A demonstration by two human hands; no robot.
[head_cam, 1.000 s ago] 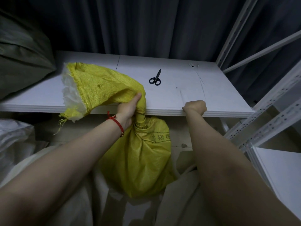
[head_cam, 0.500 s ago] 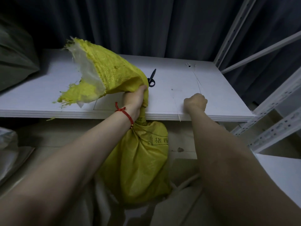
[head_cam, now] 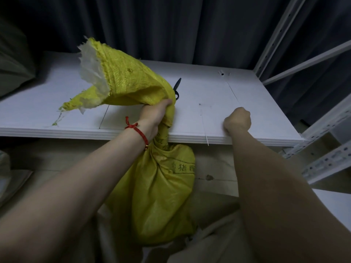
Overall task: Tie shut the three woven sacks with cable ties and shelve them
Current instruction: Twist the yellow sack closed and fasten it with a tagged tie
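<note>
Yellow sack hangs below left hand, which grips its twisted neck. Right hand fisted near cable tie; whether pinching one, cannot tell. Untied, unshelved: task judged early.

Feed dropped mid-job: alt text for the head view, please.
The left hand grips the twisted neck of a yellow woven sack, its body below the white shelf; the right hand is fisted over the shelf beside a cable tie.

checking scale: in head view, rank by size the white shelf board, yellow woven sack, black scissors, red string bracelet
white shelf board
yellow woven sack
red string bracelet and black scissors: alike, scissors partly hidden, unranked
</note>
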